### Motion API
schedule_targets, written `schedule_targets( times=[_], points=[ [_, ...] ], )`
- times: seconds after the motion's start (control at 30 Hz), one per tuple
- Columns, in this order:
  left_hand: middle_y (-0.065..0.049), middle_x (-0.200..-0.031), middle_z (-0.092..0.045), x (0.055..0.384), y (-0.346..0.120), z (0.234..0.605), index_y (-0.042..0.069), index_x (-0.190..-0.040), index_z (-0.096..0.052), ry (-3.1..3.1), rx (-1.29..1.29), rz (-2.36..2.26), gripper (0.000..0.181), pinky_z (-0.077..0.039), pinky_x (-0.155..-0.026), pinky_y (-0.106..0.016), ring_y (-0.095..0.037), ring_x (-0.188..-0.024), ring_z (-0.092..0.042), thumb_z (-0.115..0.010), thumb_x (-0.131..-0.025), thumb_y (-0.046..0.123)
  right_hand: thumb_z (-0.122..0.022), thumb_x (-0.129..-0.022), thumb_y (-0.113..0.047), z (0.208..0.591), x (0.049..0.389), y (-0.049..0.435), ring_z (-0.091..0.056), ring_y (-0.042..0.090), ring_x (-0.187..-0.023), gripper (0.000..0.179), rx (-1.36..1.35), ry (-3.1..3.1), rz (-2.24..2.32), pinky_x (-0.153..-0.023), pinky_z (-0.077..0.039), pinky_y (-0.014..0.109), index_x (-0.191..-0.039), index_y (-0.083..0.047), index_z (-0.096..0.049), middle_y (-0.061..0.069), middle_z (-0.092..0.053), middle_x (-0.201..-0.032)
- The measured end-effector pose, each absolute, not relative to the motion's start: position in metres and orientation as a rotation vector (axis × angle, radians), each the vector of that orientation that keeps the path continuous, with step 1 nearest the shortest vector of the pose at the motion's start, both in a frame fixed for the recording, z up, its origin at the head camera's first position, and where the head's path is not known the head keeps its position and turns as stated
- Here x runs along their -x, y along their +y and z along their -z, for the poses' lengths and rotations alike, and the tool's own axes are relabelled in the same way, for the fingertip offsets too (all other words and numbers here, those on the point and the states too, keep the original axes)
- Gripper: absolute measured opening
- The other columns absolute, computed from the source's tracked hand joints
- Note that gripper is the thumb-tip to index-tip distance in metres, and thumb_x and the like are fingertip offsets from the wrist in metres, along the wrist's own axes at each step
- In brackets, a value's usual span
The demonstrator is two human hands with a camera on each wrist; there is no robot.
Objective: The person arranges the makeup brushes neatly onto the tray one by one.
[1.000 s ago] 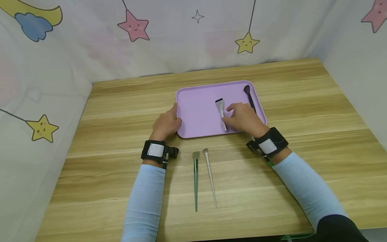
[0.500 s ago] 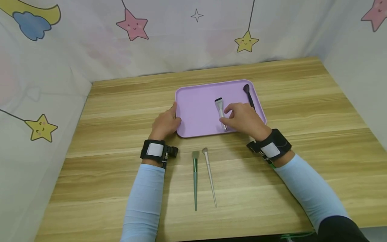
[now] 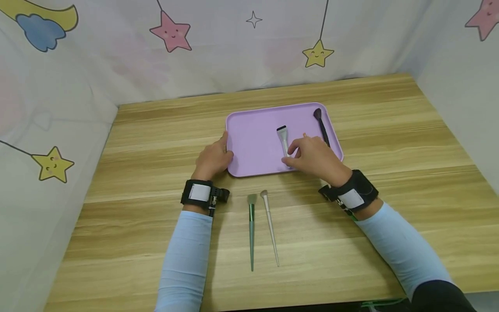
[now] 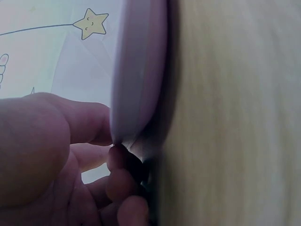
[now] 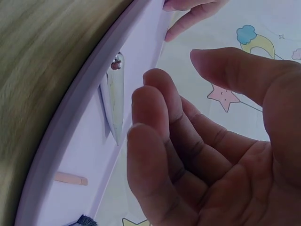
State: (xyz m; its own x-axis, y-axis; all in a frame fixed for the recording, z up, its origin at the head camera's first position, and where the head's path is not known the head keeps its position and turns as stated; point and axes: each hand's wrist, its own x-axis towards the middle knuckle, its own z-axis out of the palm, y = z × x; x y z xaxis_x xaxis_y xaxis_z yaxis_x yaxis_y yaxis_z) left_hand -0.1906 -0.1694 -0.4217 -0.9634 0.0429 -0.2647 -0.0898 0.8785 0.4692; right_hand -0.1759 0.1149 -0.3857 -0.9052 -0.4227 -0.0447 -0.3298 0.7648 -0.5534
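Silver brush (image 3: 283, 137) partly behind right hand (image 3: 315, 158)

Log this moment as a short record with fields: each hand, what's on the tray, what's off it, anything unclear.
Left hand: grips the left edge of the lilac rectangular tray
Right hand: over the tray, fingers bent, holding nothing
On tray: silver brush with flat black tip, partly hidden by the right hand; black brush with fluffy head, near the right side
Off tray: slim green brush and slim whitish brush, apart, on the wooden table
Unclear: orange-brown stick on the tray, kind not discernible
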Motion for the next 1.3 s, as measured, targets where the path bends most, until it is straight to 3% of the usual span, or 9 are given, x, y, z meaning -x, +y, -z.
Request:
schedule_targets(
  times=[0.5,0.63,0.87,1.1,1.3],
  points=[
    [-0.015,-0.154,-0.042,0.19,-0.169,0.42,0.017,-0.163,-0.021,2.785,0.035,-0.734,0.071,-0.041,-0.07,-0.04,-0.035,-0.101,-0.055,-0.046,-0.097,0.027,-0.079,-0.087,-0.024,0.387,0.166,0.109,-0.057,0.016,-0.057,0.023,0.678,2.773,0.797,-0.062,-0.046,0.036,-0.09,-0.001,-0.075,0.004,-0.068,-0.071],
    [-0.015,-0.154,-0.043,0.19,-0.169,0.421,0.016,-0.163,-0.021,2.785,0.036,-0.736,0.071,-0.039,-0.066,-0.038,-0.034,-0.093,-0.056,-0.046,-0.097,0.027,-0.079,-0.087,-0.026,0.386,0.164,0.108,-0.055,0.015,-0.055,0.024,0.661,2.753,0.784,-0.055,-0.044,0.033,-0.091,-0.003,-0.075,0.001,-0.066,-0.069],
    [-0.014,-0.152,-0.046,0.19,-0.169,0.422,0.016,-0.163,-0.021,2.786,0.041,-0.732,0.071,-0.037,-0.061,-0.037,-0.031,-0.077,-0.053,-0.046,-0.097,0.027,-0.079,-0.087,-0.029,0.384,0.158,0.103,-0.055,0.015,-0.058,0.025,0.68,2.745,0.726,-0.057,-0.044,0.034,-0.089,-0.005,-0.077,-0.001,-0.064,-0.067],
    [-0.014,-0.152,-0.046,0.189,-0.169,0.42,0.016,-0.162,-0.021,2.778,0.039,-0.733,0.071,-0.036,-0.061,-0.037,-0.031,-0.077,-0.052,-0.046,-0.097,0.027,-0.077,-0.088,-0.03,0.382,0.154,0.101,-0.059,0.015,-0.061,0.024,0.679,2.716,0.716,-0.057,-0.047,0.034,-0.09,-0.006,-0.077,0.0,-0.067,-0.072],
    [-0.014,-0.154,-0.043,0.189,-0.169,0.419,0.015,-0.162,-0.021,2.781,0.03,-0.737,0.071,-0.038,-0.064,-0.037,-0.033,-0.089,-0.055,-0.046,-0.097,0.027,-0.078,-0.088,-0.031,0.383,0.153,0.1,-0.057,0.015,-0.06,0.024,0.698,2.711,0.691,-0.055,-0.046,0.033,-0.088,-0.007,-0.078,-0.001,-0.065,-0.071]
  ],
)
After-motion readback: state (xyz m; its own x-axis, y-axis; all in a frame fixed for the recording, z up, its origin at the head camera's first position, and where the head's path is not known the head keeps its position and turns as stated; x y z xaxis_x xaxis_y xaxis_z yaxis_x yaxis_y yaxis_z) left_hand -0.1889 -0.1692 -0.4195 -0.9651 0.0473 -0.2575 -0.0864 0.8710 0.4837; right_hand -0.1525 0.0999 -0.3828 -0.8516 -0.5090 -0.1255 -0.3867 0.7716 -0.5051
